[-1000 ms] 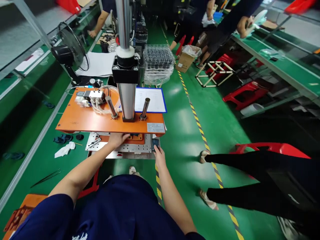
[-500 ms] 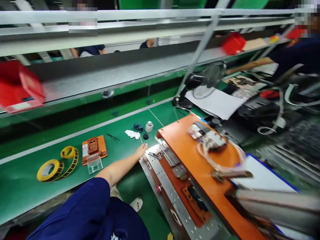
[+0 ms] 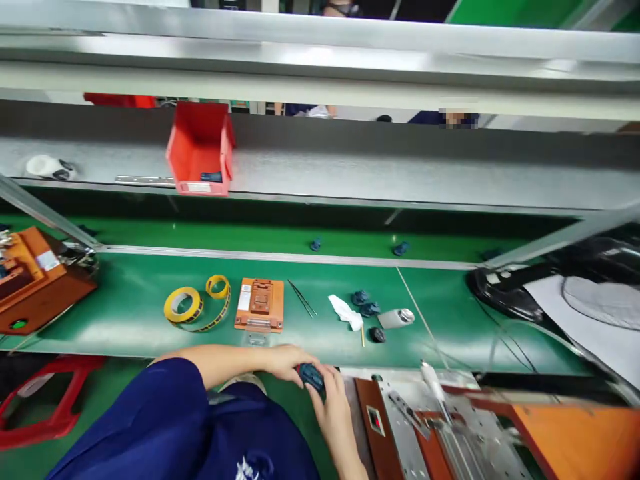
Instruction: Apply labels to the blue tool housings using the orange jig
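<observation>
Green bench fills the view, steel shelf above it. On that shelf, a red bin, with something dark blue just visible at its open front. On the bench: an orange fixture, a yellow tape roll, a tipped white bottle. Down front, left hand and right hand meet, fingers closed around a small dark blue part, near the bench's front edge.
</observation>
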Demonstrator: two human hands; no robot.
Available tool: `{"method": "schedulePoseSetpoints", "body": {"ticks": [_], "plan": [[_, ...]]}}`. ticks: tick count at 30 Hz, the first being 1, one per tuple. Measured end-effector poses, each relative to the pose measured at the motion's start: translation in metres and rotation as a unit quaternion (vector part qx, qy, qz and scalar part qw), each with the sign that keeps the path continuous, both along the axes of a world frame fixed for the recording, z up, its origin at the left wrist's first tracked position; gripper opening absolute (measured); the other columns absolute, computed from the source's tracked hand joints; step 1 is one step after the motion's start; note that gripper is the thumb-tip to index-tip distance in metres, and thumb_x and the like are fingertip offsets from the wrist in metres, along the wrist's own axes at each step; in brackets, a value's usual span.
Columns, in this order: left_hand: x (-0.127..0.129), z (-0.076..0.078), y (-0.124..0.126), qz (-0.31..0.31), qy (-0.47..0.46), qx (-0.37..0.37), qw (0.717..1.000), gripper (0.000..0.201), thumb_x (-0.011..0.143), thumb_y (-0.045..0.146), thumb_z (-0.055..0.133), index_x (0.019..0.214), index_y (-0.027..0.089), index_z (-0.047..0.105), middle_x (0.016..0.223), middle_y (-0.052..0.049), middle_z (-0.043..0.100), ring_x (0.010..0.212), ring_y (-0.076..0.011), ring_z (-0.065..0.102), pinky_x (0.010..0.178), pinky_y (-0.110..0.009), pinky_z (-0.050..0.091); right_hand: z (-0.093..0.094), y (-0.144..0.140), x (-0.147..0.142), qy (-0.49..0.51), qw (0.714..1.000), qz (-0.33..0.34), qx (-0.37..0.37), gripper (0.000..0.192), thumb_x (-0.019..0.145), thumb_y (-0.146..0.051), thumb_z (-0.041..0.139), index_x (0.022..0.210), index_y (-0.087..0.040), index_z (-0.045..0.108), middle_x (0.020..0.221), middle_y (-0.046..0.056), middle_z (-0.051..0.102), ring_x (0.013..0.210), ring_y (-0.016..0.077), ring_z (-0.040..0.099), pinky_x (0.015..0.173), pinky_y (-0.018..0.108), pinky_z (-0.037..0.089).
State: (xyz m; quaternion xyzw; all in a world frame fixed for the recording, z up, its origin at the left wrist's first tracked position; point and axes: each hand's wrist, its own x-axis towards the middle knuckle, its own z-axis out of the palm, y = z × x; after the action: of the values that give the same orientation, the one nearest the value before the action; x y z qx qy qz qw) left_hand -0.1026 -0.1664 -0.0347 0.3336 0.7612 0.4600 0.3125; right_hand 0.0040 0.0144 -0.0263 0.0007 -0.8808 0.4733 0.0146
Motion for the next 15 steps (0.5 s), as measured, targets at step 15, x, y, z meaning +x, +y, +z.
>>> {"method": "schedulePoseSetpoints", "body": {"ticks": [15], "plan": [[-0.290,-0.027,-0.393,0.797,0.065,-0.136,0.585,0.034,0.073,0.005,0.078,0.098,0.012,0.057,0.085,0.003,0.063,0.084,-0.0161,0.063,0.089,-0.041,0.055,-0.032,-0.061,-0.214,-0.142,0.985,0.084,0.055,0.027,0.084,-0.047,0.058,0.085,-0.025,0.074,0.084,0.010,0.077,0.076,0.0295,0.074,0.073,0.042,0.061]]}}
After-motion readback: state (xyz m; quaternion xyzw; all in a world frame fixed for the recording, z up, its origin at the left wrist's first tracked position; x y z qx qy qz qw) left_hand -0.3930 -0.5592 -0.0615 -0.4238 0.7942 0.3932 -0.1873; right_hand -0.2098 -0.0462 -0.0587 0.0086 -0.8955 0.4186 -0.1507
